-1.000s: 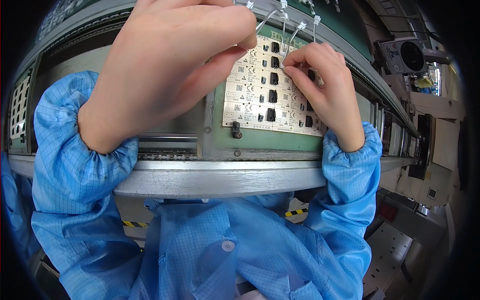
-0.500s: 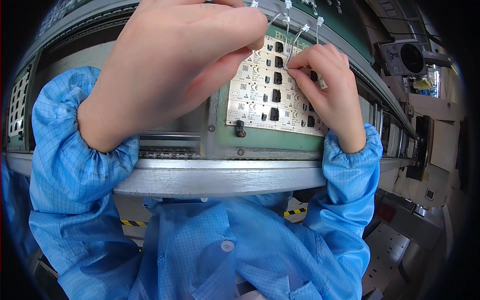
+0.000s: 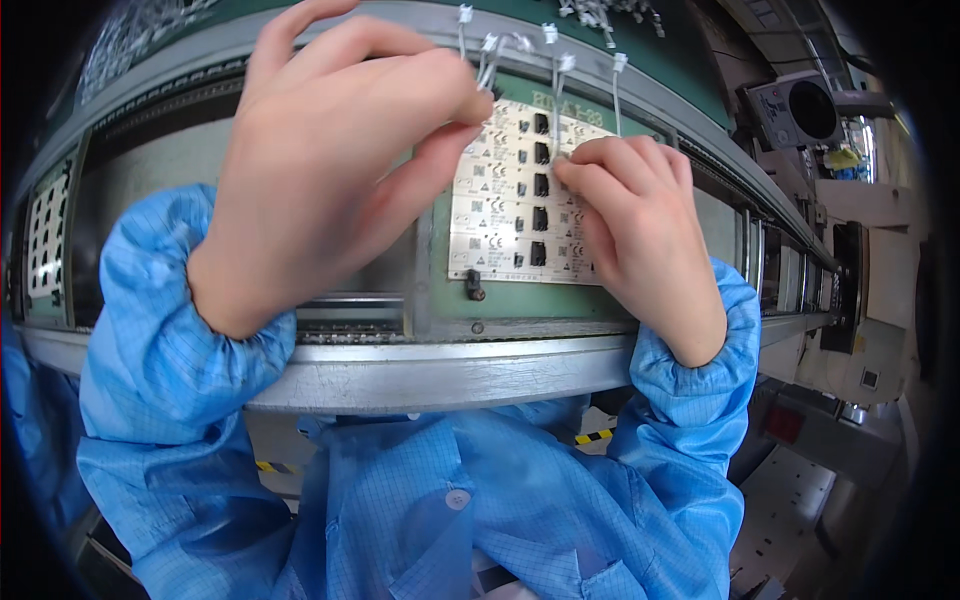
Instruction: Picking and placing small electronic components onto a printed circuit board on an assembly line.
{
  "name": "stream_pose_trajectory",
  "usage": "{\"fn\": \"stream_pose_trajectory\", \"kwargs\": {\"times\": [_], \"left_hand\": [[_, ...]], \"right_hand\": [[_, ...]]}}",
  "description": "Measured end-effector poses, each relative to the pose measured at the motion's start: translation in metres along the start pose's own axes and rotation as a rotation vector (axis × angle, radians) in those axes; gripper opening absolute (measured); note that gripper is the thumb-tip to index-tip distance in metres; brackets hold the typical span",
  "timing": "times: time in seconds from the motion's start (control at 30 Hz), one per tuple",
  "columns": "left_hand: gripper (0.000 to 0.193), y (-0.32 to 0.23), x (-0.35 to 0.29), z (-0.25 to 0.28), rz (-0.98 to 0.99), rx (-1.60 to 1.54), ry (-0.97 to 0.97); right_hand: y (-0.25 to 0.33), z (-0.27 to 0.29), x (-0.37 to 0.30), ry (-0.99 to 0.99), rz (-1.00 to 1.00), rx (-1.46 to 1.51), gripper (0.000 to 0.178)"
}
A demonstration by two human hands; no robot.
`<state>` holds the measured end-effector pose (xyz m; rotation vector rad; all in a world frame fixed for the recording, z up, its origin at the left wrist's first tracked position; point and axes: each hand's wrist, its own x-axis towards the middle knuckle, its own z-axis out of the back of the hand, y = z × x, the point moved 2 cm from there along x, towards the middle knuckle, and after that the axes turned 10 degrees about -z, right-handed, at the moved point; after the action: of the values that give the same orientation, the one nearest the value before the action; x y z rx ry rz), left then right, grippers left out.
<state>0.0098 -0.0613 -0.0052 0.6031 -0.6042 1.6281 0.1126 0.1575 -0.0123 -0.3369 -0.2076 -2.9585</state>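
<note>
While the left hand (image 3: 330, 170) pinches a bunch of thin white-tipped wires (image 3: 490, 55) at 12 o'clock, the right hand (image 3: 635, 225), fingers curled, presses 1 wire into the pale circuit panel (image 3: 500, 215). By my judgement several upright leads are seated; the pinched bunch remains.

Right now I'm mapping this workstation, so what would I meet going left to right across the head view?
Panel at the far left → left hand → white circuit panel → right hand → grey camera-like unit.
</note>
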Motion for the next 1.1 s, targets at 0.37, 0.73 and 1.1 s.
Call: {"fn": "stream_pose_trajectory", "kwargs": {"times": [0.37,0.73,1.1], "left_hand": [[0.021,0.0,-0.008,-0.007,0.146,0.043,0.075],[0.011,-0.023,-0.003,-0.037,0.225,0.013,0.258],[0.007,-0.021,-0.003,-0.033,0.259,0.08,0.339]], "right_hand": [[-0.051,-0.001,0.02,0.104,-0.002,0.369,0.027],[-0.108,-0.03,0.108,-0.191,-0.554,-0.003,0.022],[-0.135,0.024,0.123,-0.649,-0.396,0.286,0.017]]}}
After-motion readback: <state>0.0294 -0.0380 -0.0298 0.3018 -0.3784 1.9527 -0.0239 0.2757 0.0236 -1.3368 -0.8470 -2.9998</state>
